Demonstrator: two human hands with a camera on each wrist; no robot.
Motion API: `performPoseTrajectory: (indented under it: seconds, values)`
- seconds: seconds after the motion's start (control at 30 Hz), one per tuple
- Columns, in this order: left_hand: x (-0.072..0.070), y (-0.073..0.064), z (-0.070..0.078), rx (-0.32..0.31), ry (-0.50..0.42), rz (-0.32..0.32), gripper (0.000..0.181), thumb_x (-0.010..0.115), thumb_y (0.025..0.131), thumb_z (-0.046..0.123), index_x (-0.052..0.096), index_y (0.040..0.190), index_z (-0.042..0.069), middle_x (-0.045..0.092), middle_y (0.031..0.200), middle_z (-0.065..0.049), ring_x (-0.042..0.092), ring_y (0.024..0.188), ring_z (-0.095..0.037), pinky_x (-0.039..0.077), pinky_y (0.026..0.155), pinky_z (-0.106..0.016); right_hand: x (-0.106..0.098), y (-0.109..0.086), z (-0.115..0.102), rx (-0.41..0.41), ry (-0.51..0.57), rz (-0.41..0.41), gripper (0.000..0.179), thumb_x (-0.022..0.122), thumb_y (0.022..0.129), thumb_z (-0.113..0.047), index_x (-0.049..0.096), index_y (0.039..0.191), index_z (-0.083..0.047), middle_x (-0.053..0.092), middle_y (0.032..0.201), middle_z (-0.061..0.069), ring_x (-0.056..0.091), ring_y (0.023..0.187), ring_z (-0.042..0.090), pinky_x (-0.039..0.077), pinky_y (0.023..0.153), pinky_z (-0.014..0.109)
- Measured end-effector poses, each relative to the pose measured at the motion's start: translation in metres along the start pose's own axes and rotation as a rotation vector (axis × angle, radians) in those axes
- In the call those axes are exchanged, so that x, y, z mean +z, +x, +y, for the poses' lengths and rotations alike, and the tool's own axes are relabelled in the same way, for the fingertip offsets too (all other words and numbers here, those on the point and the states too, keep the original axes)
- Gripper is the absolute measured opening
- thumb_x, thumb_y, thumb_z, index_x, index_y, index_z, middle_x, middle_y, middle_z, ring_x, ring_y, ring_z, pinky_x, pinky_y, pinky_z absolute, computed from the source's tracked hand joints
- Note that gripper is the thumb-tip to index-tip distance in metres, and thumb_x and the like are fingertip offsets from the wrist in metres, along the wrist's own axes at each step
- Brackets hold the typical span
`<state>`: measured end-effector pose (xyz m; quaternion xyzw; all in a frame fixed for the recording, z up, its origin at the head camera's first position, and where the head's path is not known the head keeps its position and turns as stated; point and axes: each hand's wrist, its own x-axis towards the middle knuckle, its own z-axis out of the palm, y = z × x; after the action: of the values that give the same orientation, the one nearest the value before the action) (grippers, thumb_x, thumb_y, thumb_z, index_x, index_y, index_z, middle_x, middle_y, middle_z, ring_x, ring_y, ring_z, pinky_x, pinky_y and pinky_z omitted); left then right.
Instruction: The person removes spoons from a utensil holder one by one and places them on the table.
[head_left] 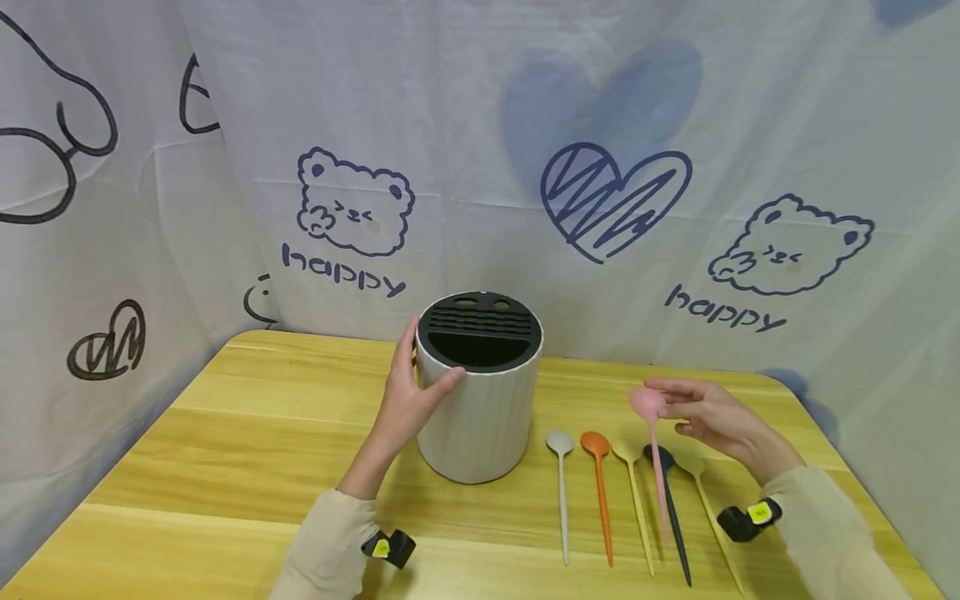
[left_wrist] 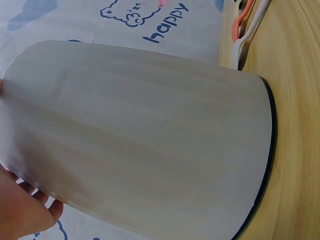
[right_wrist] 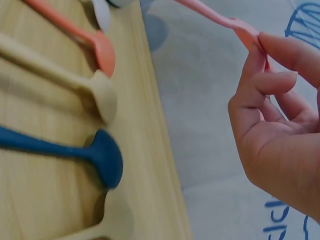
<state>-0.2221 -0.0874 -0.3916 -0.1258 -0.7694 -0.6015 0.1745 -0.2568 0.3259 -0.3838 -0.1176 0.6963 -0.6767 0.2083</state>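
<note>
A white ribbed utensil holder [head_left: 480, 425] with a black slotted lid [head_left: 480, 329] stands upright on the table. My left hand [head_left: 408, 404] holds its left side near the top, thumb on the front and fingers round behind. My right hand [head_left: 723, 421] pinches a pink spoon [head_left: 647, 402] by the edge of its bowl, above the table, handle hanging down. The right wrist view shows thumb and fingertips meeting on the pink bowl. Below it lie a dark blue spoon [head_left: 675, 508] and a yellow spoon [head_left: 636, 492].
Further spoons lie in a row, handles toward me: a white one [head_left: 561, 483], an orange one [head_left: 600, 483] and a pale yellow one [head_left: 708, 500] at the right. A printed curtain [head_left: 480, 100] hangs behind the wooden table [head_left: 247, 450].
</note>
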Motion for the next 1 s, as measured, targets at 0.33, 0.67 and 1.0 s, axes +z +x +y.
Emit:
performPoseTrajectory:
  seconds: [0.33, 0.67, 1.0]
  values:
    - [0.0, 0.0, 0.0, -0.009, 0.003, -0.002, 0.091, 0.065, 0.084, 0.038, 0.014, 0.156, 0.015, 0.016, 0.159, -0.008, 0.02, 0.142, -0.031, 0.023, 0.112, -0.054, -0.03, -0.011, 0.016, -0.008, 0.051, -0.068, 0.039, 0.05, 0.098, 0.001, 0.071, 0.115, -0.027, 0.067, 0.111, -0.004, 0.062, 0.091, 0.009, 0.047, 0.066, 0.021]
    - [0.0, 0.001, 0.001, -0.008, -0.003, -0.006, 0.092, 0.065, 0.084, 0.038, 0.014, 0.155, 0.013, 0.016, 0.159, -0.008, 0.02, 0.142, -0.03, 0.023, 0.112, -0.054, -0.057, -0.029, 0.024, 0.083, -0.022, 0.002, 0.034, 0.051, 0.099, -0.006, 0.07, 0.111, -0.031, 0.066, 0.113, -0.009, 0.057, 0.088, 0.009, 0.045, 0.065, 0.021]
    - [0.0, 0.001, 0.0, -0.01, -0.005, -0.006, 0.092, 0.065, 0.084, 0.038, 0.013, 0.156, 0.013, 0.016, 0.159, -0.008, 0.019, 0.142, -0.031, 0.023, 0.111, -0.055, -0.085, -0.042, 0.037, 0.09, 0.019, -0.089, 0.037, 0.047, 0.099, -0.001, 0.071, 0.115, -0.025, 0.066, 0.114, -0.005, 0.058, 0.084, 0.008, 0.047, 0.065, 0.02]
